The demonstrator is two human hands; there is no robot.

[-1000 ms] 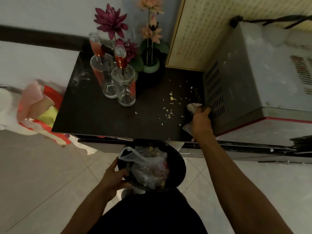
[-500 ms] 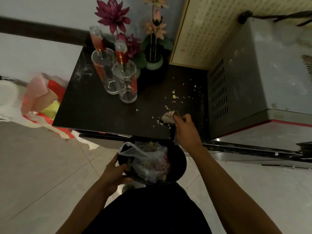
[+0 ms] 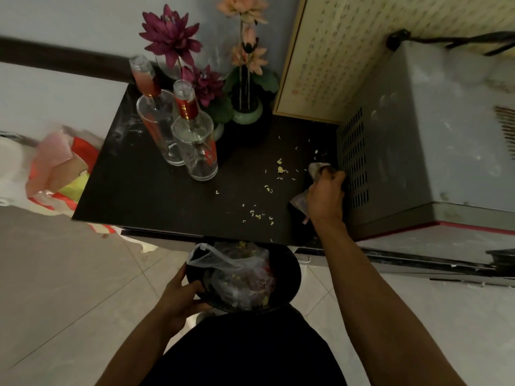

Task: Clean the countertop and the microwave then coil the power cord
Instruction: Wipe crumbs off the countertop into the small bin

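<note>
Beside microwave: right hand grip closed round cloth (on countertop); left hand clasps bin rim.

The dark tabletop carries two clear glass bottles with red neck labels, standing upright and close together near its back left part. Behind them, toward the wall, stands a small green vase of artificial flowers, with a second flower arrangement just beside it, its base mostly hidden. A framed sheet of writing leans upright at the back edge. The grey microwave sits on the right side, its vented wall facing the bare middle. Pale crumbs lie scattered across the surface between the bottles and the microwave, some reaching the front edge. A crumpled cloth rests on the tabletop just beside the vents.
</note>
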